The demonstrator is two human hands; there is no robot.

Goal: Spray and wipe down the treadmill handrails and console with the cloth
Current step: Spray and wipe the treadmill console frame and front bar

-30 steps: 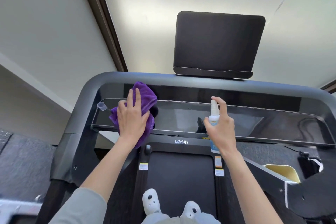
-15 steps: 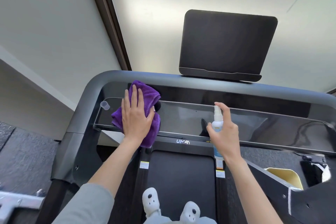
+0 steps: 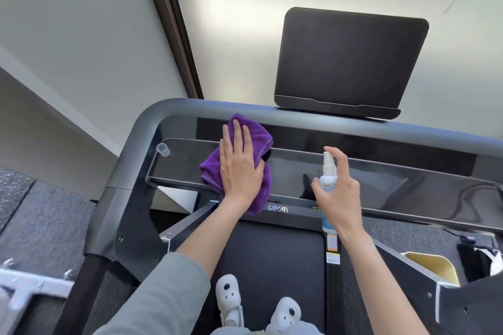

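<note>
My left hand lies flat on a folded purple cloth, pressing it onto the left part of the glossy black console tray. My right hand grips a small white spray bottle upright over the tray's middle, index finger curled on the nozzle. The grey handrail curves around the console from the left and runs along the back. A dark tablet holder stands on the rail at the back right.
A small clear cap sits at the tray's left end. The black belt lies below, with my white shoes on it. A yellow-lined container is at the lower right. Light walls rise behind.
My left hand has slid the cloth a little to the right along the tray. The right hand keeps the bottle in about the same place. The view has shifted slightly.
</note>
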